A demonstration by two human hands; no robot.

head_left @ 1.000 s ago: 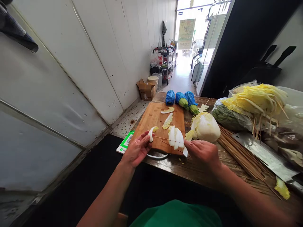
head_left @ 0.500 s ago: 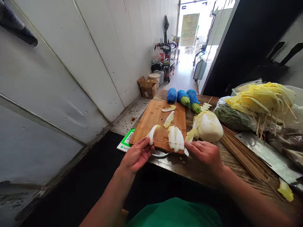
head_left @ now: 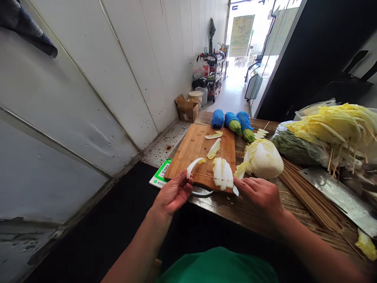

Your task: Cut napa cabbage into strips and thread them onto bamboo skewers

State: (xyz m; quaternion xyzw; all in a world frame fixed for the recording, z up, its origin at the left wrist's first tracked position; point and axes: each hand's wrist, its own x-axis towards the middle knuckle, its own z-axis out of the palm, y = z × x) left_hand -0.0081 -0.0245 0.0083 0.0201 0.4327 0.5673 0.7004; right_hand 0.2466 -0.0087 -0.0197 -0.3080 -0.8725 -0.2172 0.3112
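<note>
Between the thumb and fingers of my left hand (head_left: 176, 192) is a curved strip of napa cabbage leaf (head_left: 193, 166), white with a yellow tip. The thin point of a wooden skewer (head_left: 203, 175) reaches this strip; I cannot tell whether it pierces it. Several white cabbage pieces (head_left: 223, 175) sit side by side on the skewer, over the near edge of the cutting board (head_left: 188, 151). My right hand (head_left: 259, 194) is closed at the skewer's other end, which its fingers hide. Two more leaf pieces, one a pale yellow-green leaf (head_left: 214, 148), lie on the board.
Right of the board sits a cabbage head (head_left: 263, 159). Beyond it are zucchini (head_left: 235, 126) in blue foam nets. A bundle of skewers (head_left: 306, 200), a cleaver (head_left: 338, 196) and a heap of skewered cabbage leaves (head_left: 338, 122) occupy the right side. A white wall (head_left: 123, 78) stands left.
The view has turned slightly left, so everything sits a little further right. Both hands keep nearly the same pose, with the leaf strip still at the skewer's tip.
</note>
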